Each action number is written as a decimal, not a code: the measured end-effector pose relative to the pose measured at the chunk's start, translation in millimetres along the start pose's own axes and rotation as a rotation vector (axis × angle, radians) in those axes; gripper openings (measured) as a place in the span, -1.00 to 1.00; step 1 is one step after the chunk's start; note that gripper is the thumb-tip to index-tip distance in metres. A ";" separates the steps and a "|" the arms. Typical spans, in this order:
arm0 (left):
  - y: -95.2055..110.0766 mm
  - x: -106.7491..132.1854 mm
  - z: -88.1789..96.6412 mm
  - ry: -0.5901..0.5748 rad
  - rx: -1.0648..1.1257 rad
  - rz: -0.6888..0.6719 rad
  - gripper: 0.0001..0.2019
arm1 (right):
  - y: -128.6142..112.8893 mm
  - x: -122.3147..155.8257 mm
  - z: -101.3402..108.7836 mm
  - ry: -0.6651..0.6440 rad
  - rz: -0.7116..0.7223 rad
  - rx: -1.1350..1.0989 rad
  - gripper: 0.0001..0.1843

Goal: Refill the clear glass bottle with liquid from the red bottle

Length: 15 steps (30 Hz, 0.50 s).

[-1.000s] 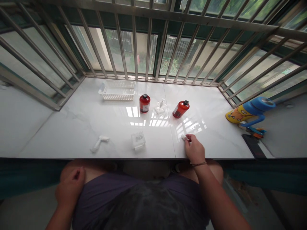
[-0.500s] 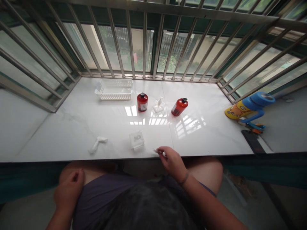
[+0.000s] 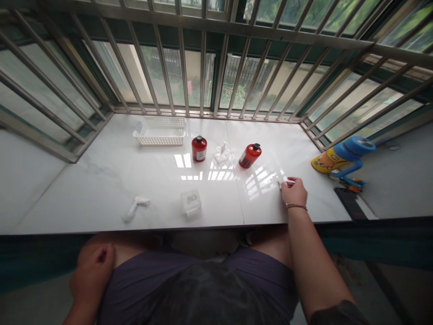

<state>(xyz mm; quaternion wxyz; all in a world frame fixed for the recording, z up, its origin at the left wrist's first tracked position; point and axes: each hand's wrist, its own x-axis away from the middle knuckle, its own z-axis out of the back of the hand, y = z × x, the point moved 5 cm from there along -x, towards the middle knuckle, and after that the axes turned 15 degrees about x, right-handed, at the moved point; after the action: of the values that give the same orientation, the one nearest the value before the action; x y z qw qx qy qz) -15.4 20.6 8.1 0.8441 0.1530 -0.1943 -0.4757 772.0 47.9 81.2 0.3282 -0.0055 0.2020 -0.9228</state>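
Observation:
My right hand (image 3: 295, 192) is over the right part of the white tabletop, its fingers pinched around a small whitish piece (image 3: 280, 184) whose kind I cannot make out. My left hand (image 3: 93, 268) rests on my left thigh, loosely curled, with nothing visible in it. Near the front edge stands a small clear plastic box (image 3: 191, 203). To its left lies a crumpled white strip (image 3: 135, 207), perhaps tissue. Farther back, an upright red bottle (image 3: 199, 150) with a black cap and a tilted red bottle (image 3: 250, 156) flank a crumpled white wad (image 3: 222, 154).
A white perforated basket (image 3: 162, 140) sits at the back left. On the right are a blue and yellow drinking bottle (image 3: 341, 153), a small blue and orange object (image 3: 353, 183) and a black phone-like slab (image 3: 350, 204). Metal window bars (image 3: 203, 85) enclose the table's back and sides.
My right hand has moved right and farther onto the table, away from the clear box, still pinching the small piece. My left hand stays on the thigh. The camera view has shifted slightly.

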 end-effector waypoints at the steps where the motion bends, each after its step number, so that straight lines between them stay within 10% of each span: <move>1: -1.8 -1.0 -0.5 0.001 -0.008 0.002 -0.64 | -14.4 6.7 -7.4 -0.018 0.041 0.008 -0.64; 9: -11.9 -7.7 -6.3 -0.026 -0.079 0.053 -0.53 | -149.6 176.1 -58.5 -0.312 0.673 -0.063 -0.75; 15: -14.3 -4.4 -9.9 -0.004 -0.061 -0.031 -0.59 | -163.5 304.2 -40.0 -0.570 0.998 -0.129 -0.69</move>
<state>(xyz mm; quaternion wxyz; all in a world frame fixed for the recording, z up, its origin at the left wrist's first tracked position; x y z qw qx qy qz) -23.5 18.0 -7.7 0.8406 0.1291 -0.1789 -0.4947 429.0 -7.3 68.8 0.7643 -0.1779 0.1395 -0.6040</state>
